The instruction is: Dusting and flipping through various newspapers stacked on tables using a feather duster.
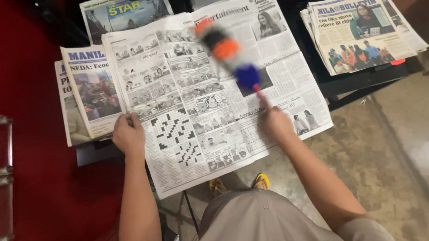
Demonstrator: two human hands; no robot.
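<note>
While the dark desk [351,82] carries everything here, its largest load is the opened newspaper [209,97], spread flat from the desk's far edge and overhanging the near edge toward the person's lap. Comic strips, a crossword and puzzle grids face up on it. Tucked under its left margin lies a folded newspaper [87,91] near the desk's left edge, another paper [125,12] sits at the far edge, and a stack of papers [363,29] rests at the far right corner.

The left hand [128,134] lies palm-down on the open paper's left margin, fingers together and pressed flat, pinning the sheet. The right hand [275,123] has its fingers clamped on the thin handle of a duster [226,51] with orange, black and blue tufts, which is blurred above the middle of the page.

By the look of it, the step in hand is brushing the open page. Any next stroke calls for the left hand's firm hold, since the overhanging sheet could slide or crumple.
</note>
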